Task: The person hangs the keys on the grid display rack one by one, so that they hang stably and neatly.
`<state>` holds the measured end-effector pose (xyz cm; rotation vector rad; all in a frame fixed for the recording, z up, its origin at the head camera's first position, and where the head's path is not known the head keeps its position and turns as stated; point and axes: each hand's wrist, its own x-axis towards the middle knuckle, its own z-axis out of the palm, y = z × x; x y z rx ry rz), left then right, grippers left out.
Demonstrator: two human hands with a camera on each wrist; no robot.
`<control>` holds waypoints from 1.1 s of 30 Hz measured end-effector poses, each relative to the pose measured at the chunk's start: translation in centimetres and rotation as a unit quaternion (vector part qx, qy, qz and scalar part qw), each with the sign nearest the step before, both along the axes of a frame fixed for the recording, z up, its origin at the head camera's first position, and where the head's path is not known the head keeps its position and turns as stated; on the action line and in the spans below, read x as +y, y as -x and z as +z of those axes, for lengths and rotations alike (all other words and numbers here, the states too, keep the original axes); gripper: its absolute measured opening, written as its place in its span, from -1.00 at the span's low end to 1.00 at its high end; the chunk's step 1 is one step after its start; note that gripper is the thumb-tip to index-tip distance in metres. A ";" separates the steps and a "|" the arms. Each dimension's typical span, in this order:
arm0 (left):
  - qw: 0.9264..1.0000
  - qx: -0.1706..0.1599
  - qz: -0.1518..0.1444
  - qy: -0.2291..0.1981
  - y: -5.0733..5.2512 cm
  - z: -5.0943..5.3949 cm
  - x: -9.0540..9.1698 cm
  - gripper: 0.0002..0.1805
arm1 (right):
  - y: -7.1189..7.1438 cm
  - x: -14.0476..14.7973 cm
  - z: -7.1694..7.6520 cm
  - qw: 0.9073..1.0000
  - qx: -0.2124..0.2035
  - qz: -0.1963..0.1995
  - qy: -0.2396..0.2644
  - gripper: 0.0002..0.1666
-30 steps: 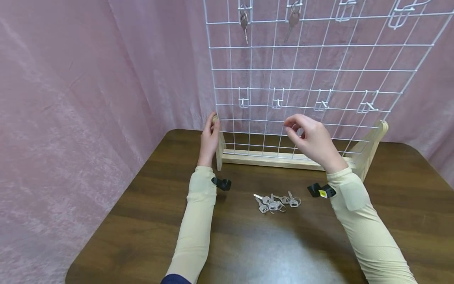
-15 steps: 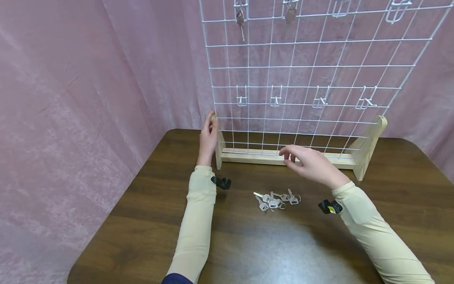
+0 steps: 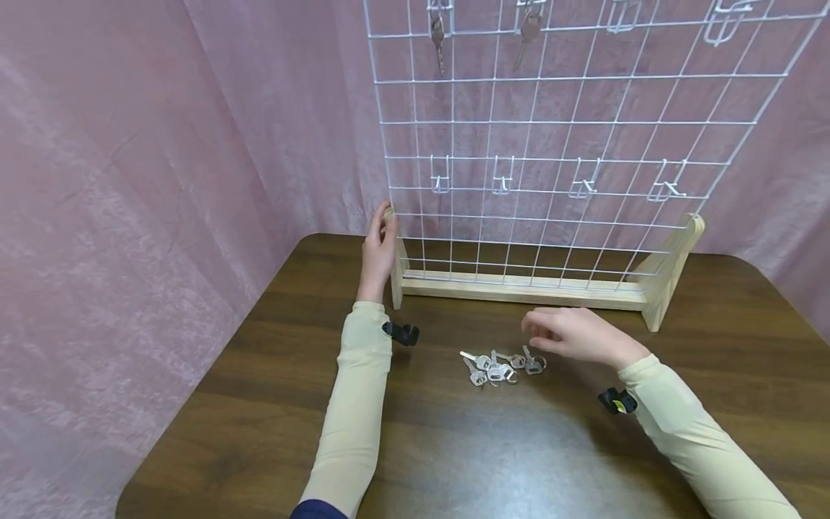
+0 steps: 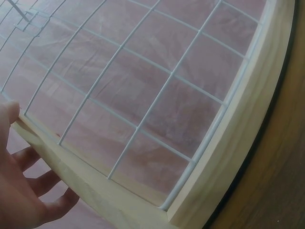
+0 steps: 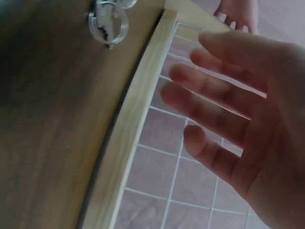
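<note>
My left hand holds the left wooden upright of a white wire grid rack; in the left wrist view its thumb lies on one side of the wood and the fingers on the other. Above the table, just right of a small pile of silver keys, hovers my right hand, its fingers loosely bent. Nothing is between those fingers in the right wrist view. Some keys have rings. One key and another key hang from the upper hooks.
Along the lower row of the grid are several white hooks, such as the leftmost hook. More hooks sit at the upper right. The rack's wooden base stands on a brown table, with a pink curtain behind.
My right hand has come down from in front of the grid toward the keys on the table. The left hand stays on the upright, and the keys lie as before.
</note>
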<state>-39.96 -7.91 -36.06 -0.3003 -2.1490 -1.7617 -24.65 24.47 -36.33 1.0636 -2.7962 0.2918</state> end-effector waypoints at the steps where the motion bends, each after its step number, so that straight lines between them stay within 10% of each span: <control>1: 1.000 -0.001 0.001 0.001 0.0 -0.1 0.0 -0.48 | -0.1 0.1 -0.2 1.000 -0.008 0.004 -0.004 -0.82; 14: 1.000 -0.003 0.004 0.002 -0.1 0.0 0.1 -0.50 | -0.5 0.8 -1.8 0.993 -0.108 0.005 -0.041 -0.64; 33: 1.000 -0.006 0.015 0.008 0.0 0.2 0.1 -0.50 | -0.1 0.5 -2.3 0.991 -0.117 0.044 -0.045 -0.71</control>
